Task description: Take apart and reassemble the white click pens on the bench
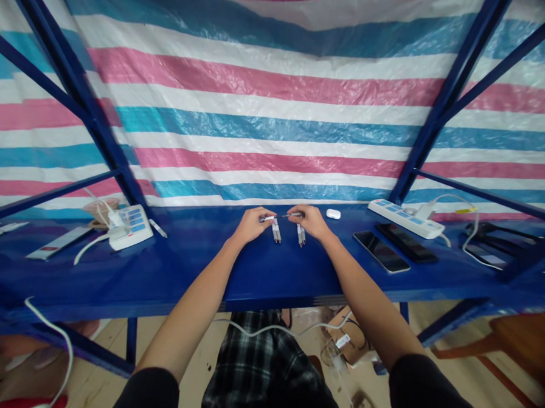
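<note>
Above the blue tabletop (269, 271), my left hand (252, 224) pinches the light-coloured end of a slim pen-like stick (268, 218). The fingers of my right hand (312, 220) are closed on its other end, which looks grey. A thin dark length shows between the two hands; whether it is one piece or two parts I cannot tell. Just below my left fingertips lies a small group of grey-and-white pen-like sticks (276, 231). A similar group of sticks (300, 236) lies under my right hand, partly hidden by it.
To the right are a white earphone case (333, 214), a phone (381, 252), a dark flat device (406, 242) and a power strip (406, 219). Another power strip (131, 227) and a white pen (158, 228) lie left. Blue frame posts (434, 124) and a striped sheet (276, 125) bound the back.
</note>
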